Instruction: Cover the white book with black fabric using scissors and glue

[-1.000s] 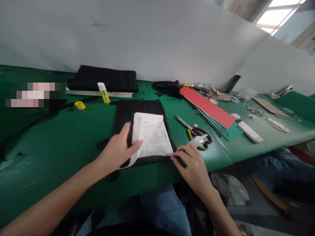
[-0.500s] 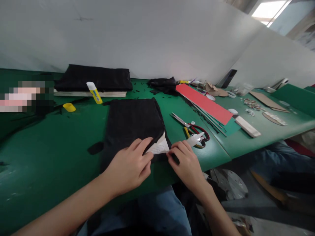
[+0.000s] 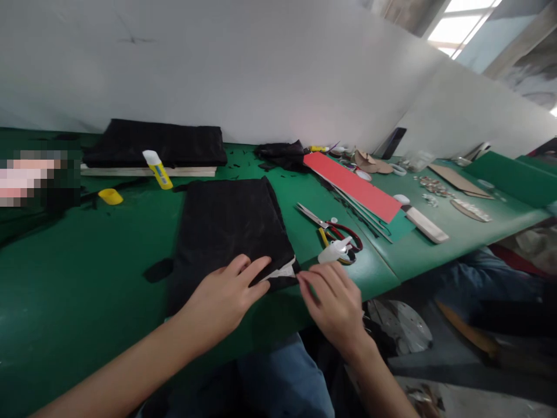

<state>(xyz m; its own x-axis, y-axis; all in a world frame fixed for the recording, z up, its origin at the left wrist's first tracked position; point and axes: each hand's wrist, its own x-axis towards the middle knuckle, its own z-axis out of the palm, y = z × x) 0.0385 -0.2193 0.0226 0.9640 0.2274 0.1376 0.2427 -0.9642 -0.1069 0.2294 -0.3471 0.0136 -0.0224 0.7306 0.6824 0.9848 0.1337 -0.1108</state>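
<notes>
A black cloth-covered book (image 3: 230,223) lies closed on the green table (image 3: 87,273) in front of me. My left hand (image 3: 224,299) lies flat on its near edge, fingers spread and pressing the cover down. A sliver of white printed page (image 3: 282,271) peeks out at the near right corner. My right hand (image 3: 333,299) sits at that corner, fingertips pinching the black cloth edge beside the page.
Scissors (image 3: 333,229) and a small white bottle (image 3: 333,251) lie right of the book. A glue stick (image 3: 155,168), its yellow cap (image 3: 110,197) and a second black-covered book (image 3: 152,148) sit behind. Red card (image 3: 352,184), cardboard pieces and scraps fill the right. A person's hand is blurred at far left.
The open book with its white pages showing has been closed under the black cover. My left hand moved from the page onto the cover; my right hand stayed at the near right corner.
</notes>
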